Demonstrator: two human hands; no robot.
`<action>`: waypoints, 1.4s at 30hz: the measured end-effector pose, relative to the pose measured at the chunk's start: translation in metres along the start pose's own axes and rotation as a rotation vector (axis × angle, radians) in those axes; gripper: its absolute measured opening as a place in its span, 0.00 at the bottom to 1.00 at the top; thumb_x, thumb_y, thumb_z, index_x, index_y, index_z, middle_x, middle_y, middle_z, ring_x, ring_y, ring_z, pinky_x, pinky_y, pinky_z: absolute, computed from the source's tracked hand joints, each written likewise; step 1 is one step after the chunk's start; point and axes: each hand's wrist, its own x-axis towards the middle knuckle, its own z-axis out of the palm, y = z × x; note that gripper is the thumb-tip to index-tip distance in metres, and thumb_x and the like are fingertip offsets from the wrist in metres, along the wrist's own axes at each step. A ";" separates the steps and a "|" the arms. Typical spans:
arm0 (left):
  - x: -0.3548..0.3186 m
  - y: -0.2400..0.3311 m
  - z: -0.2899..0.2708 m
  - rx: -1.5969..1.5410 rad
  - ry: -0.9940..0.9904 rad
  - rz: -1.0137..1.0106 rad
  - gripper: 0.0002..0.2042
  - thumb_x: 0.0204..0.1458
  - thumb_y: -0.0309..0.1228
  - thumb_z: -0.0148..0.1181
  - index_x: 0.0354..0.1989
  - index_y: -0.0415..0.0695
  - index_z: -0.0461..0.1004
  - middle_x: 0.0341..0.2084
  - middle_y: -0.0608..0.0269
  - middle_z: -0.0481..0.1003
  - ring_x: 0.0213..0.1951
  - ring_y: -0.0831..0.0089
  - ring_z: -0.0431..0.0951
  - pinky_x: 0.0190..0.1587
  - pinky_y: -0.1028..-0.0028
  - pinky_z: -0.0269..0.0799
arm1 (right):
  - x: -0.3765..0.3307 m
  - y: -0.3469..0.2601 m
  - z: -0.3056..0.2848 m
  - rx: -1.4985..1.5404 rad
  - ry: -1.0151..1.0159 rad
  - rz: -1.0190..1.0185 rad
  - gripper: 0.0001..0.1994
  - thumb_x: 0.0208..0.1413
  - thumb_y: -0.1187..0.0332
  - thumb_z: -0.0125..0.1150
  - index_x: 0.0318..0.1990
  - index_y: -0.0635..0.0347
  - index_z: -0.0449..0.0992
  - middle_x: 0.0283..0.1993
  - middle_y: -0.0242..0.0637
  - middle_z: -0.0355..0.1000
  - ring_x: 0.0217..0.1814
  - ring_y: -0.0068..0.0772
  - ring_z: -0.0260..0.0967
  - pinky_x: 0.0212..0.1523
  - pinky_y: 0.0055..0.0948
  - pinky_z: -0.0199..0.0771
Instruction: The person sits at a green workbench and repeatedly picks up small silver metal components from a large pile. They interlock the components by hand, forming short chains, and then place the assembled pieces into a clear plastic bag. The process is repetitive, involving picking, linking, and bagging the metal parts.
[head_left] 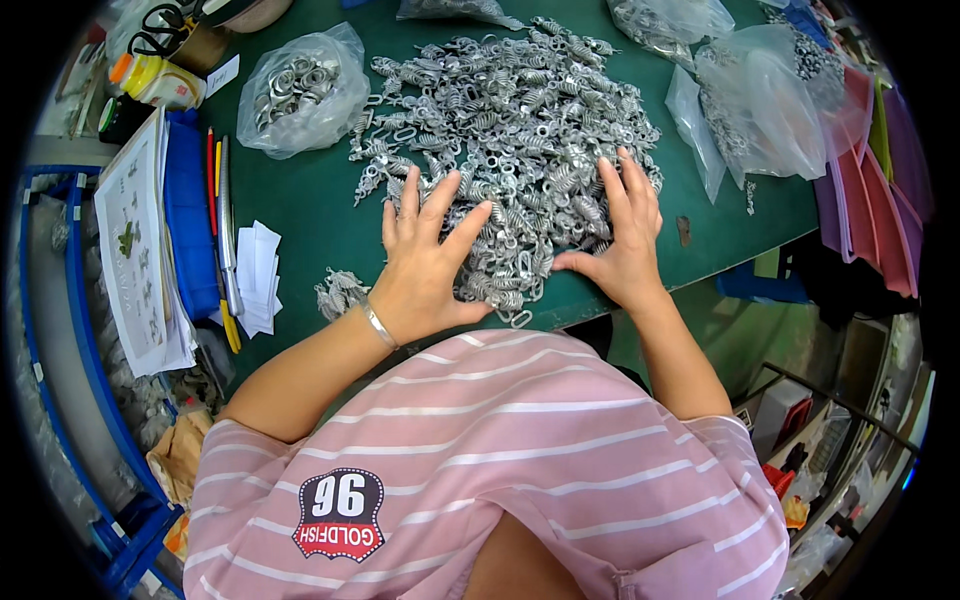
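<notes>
A large heap of small silver metal pieces (pixel 500 130), with ribbed, fish-skeleton-like bodies and oval rings, spreads over the green tabletop. My left hand (pixel 425 255) rests against the heap's near left side, fingers spread. On the near right side lies my right hand (pixel 628 225), its fingers stretched forward and its thumb pointing inward. Between the two hands the heap narrows to the table's near edge, where an oval metal link (pixel 521 319) lies. A small separate cluster of metal pieces (pixel 341 293) sits left of my left wrist.
An open plastic bag of metal rings (pixel 300 90) stands at the far left. Clear bags (pixel 765 100) lie at the far right. Pens (pixel 224 210), white paper slips (pixel 258 275) and a blue file holder (pixel 190 215) line the left edge; pink and purple folders (pixel 875 190) hang right.
</notes>
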 end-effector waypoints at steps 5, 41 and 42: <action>0.013 0.001 0.019 -0.052 0.276 -0.013 0.38 0.23 0.36 0.71 0.52 0.50 0.66 0.57 0.53 0.57 0.62 0.41 0.48 0.58 0.47 0.46 | 0.006 -0.005 0.012 0.149 0.202 -0.001 0.51 0.24 0.60 0.77 0.62 0.61 0.56 0.62 0.44 0.58 0.63 0.47 0.51 0.61 0.41 0.49; 0.081 -0.048 -0.038 -0.461 0.789 -0.269 0.13 0.44 0.28 0.58 0.40 0.39 0.73 0.33 0.58 0.75 0.37 0.69 0.75 0.41 0.72 0.70 | 0.019 -0.052 0.027 0.237 -0.349 -1.040 0.11 0.45 0.65 0.60 0.39 0.51 0.74 0.55 0.37 0.67 0.61 0.34 0.61 0.60 0.50 0.52; 0.069 -0.045 -0.041 -0.493 0.694 -0.326 0.14 0.43 0.29 0.60 0.39 0.39 0.73 0.33 0.58 0.75 0.36 0.68 0.75 0.40 0.71 0.70 | 0.012 -0.048 0.032 0.233 -0.372 -1.038 0.11 0.45 0.65 0.60 0.39 0.51 0.74 0.55 0.36 0.66 0.61 0.33 0.60 0.61 0.50 0.51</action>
